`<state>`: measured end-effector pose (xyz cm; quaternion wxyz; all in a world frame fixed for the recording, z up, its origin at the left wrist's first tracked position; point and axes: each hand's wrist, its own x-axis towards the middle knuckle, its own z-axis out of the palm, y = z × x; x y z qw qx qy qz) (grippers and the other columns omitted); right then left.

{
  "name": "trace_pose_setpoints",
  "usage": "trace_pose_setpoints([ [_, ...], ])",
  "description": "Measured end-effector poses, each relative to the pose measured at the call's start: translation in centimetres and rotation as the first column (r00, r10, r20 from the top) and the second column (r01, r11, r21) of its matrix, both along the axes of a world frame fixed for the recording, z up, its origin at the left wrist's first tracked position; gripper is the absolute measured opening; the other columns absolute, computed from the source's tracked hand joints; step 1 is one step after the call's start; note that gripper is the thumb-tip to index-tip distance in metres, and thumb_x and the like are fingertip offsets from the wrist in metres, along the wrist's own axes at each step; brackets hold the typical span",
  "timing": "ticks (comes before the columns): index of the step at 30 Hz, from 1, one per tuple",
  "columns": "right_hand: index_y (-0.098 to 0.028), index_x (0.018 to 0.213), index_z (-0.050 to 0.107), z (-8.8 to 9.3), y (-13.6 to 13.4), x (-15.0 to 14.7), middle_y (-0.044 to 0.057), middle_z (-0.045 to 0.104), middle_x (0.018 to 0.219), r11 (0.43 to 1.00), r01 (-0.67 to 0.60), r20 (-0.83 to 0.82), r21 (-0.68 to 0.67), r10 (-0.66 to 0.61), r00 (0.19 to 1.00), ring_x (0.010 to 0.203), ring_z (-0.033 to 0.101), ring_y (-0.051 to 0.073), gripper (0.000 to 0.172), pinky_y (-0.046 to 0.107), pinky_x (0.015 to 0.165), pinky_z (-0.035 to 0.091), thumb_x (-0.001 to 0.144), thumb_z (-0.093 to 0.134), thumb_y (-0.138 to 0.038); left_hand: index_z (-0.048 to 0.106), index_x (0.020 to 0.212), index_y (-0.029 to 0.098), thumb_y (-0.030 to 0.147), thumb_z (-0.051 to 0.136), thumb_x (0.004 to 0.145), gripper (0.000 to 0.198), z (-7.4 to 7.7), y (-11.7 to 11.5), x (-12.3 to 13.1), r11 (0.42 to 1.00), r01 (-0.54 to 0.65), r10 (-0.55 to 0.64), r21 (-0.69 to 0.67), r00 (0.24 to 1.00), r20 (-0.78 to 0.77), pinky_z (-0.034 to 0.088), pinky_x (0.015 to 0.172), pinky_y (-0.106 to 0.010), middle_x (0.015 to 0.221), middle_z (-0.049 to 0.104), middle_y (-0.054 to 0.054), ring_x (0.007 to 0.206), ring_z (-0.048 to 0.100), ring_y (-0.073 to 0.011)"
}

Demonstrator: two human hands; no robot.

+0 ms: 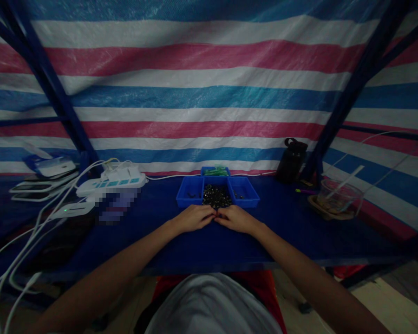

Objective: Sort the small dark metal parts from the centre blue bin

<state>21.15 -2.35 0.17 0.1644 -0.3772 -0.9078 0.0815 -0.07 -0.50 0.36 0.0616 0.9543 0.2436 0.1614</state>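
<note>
My left hand [195,218] and my right hand [236,218] meet fingertip to fingertip just in front of a blue bin [214,205] heaped with small dark, shiny parts [216,194]. Both hands are closed, thumbs and fingers pinched together. Whatever sits between the fingertips is too small or hidden to make out. To the left of the heap stands a blue bin [181,195] with a few small pieces in it. Another blue bin [251,195] on the right also holds a few small pieces. Behind them, a smaller blue bin [205,170] contains green items [216,171].
On the left are a white power strip [111,183], white cables [43,218], a white device [75,209] and stacked flat devices [43,183]. A black bottle [291,160] and a clear plastic cup [339,195] with a straw stand right. Striped sheeting [209,97] hangs behind the blue table [209,250].
</note>
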Motion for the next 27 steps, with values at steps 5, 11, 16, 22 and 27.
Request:
trace_pose_setpoints([
  [5, -0.017, 0.09, 0.062, 0.25, -0.19, -0.09, 0.003, 0.068, 0.076, 1.0, 0.014, -0.002, -0.006, -0.014, 1.0, 0.067, 0.06, 0.013, 0.021, 0.022, 0.06, 0.035, 0.091, 0.049, -0.033, 0.053, 0.091, 0.019, 0.023, 0.042, 0.09, 0.012, 0.2, -0.02, 0.01, 0.998, -0.054, 0.054, 0.03, 0.999, 0.001, 0.041, 0.067, -0.02, 0.09, 0.056, -0.002, 0.078, 0.056, -0.012],
  [11, -0.018, 0.095, 0.062, 0.54, -0.32, -0.14, 0.004, 0.068, 0.081, 1.0, -0.001, -0.009, -0.013, 0.001, 1.0, 0.071, 0.061, 0.014, 0.025, 0.022, 0.063, 0.038, 0.093, 0.044, -0.034, 0.052, 0.088, 0.019, 0.021, 0.046, 0.087, 0.006, 0.0, 0.15, -0.02, 0.996, -0.084, 0.084, 0.012, 0.996, 0.002, 0.038, 0.062, -0.02, 0.078, 0.058, 0.001, 0.071, 0.056, -0.0119],
  [16, -0.018, 0.095, 0.061, 0.69, -0.44, -0.2, 0.004, 0.067, 0.086, 1.0, -0.013, -0.013, -0.02, 0.013, 1.0, 0.074, 0.061, 0.013, 0.025, 0.022, 0.067, 0.039, 0.095, 0.042, -0.033, 0.055, 0.095, 0.02, 0.025, 0.045, 0.091, 0.011, -0.47, 0.46, -0.03, 0.999, -0.028, 0.028, 0.036, 1.0, 0.001, 0.041, 0.07, -0.021, 0.087, 0.061, 0.0, 0.08, 0.059, -0.0126],
  [22, -0.017, 0.093, 0.061, 0.4, -0.25, -0.22, 0.004, 0.067, 0.083, 1.0, 0.004, 0.023, -0.015, -0.004, 1.0, 0.073, 0.06, 0.013, 0.023, 0.023, 0.067, 0.039, 0.095, 0.041, -0.03, 0.056, 0.095, 0.019, 0.032, 0.042, 0.095, 0.019, -0.71, 0.58, -0.06, 0.999, -0.005, 0.005, 0.044, 1.0, 0.002, 0.042, 0.073, -0.02, 0.09, 0.061, -0.002, 0.084, 0.059, -0.0125],
  [27, -0.017, 0.093, 0.061, 0.16, -0.24, -0.1, 0.004, 0.067, 0.082, 1.0, -0.01, -0.006, -0.02, 0.01, 1.0, 0.072, 0.06, 0.013, 0.019, 0.022, 0.065, 0.037, 0.093, 0.044, -0.026, 0.056, 0.097, 0.02, 0.033, 0.043, 0.095, 0.019, -0.73, 0.66, -0.19, 1.0, 0.003, -0.003, 0.028, 1.0, 0.013, 0.042, 0.074, -0.02, 0.094, 0.061, -0.001, 0.087, 0.059, -0.0125],
])
